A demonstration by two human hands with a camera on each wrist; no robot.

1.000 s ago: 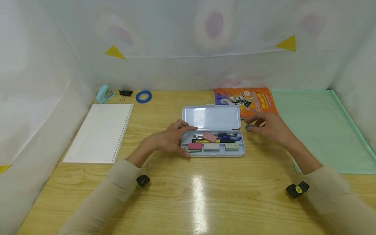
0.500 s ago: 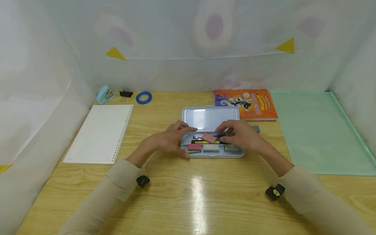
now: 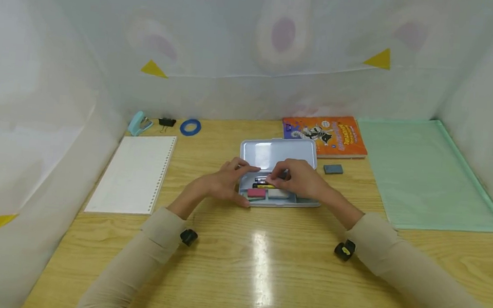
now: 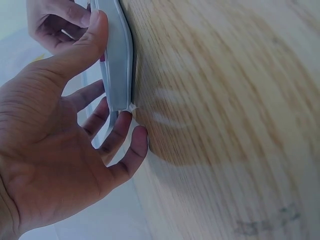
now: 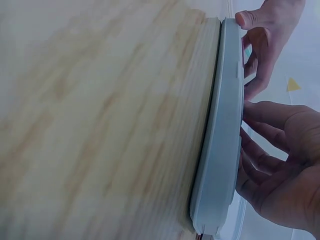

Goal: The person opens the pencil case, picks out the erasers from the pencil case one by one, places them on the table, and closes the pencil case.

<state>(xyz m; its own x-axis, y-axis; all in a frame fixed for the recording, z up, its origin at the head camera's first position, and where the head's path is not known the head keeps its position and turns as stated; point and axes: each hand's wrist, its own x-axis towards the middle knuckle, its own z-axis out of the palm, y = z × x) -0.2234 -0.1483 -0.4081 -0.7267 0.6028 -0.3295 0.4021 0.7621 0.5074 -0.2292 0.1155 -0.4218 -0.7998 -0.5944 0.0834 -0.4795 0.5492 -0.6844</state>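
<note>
A pale blue pencil case (image 3: 283,205) lies with its lid (image 3: 278,154) raised behind it. My left hand (image 3: 225,181) holds its left end, thumb at the front edge and fingers toward the back. Over the case, my right hand (image 3: 299,178) pinches a pink eraser, mostly hidden by the fingers. Inside the case are a yellow and black pen (image 3: 263,186), other pens partly covered, a darker pink eraser (image 3: 257,192) and a white eraser (image 3: 278,193). On the table right of the case lies a grey-blue eraser (image 3: 333,169), apart from both hands.
Behind the case is an orange book (image 3: 344,138); a green translucent mat (image 3: 438,180) lies at right. To the left are a white notebook (image 3: 132,173), a light blue stapler (image 3: 139,124), a black binder clip (image 3: 167,122) and a blue tape roll (image 3: 190,127).
My right hand has set down the grey-blue eraser right of the case, then moved left into the case and taken hold of the pink eraser. The left hand has stayed put.
</note>
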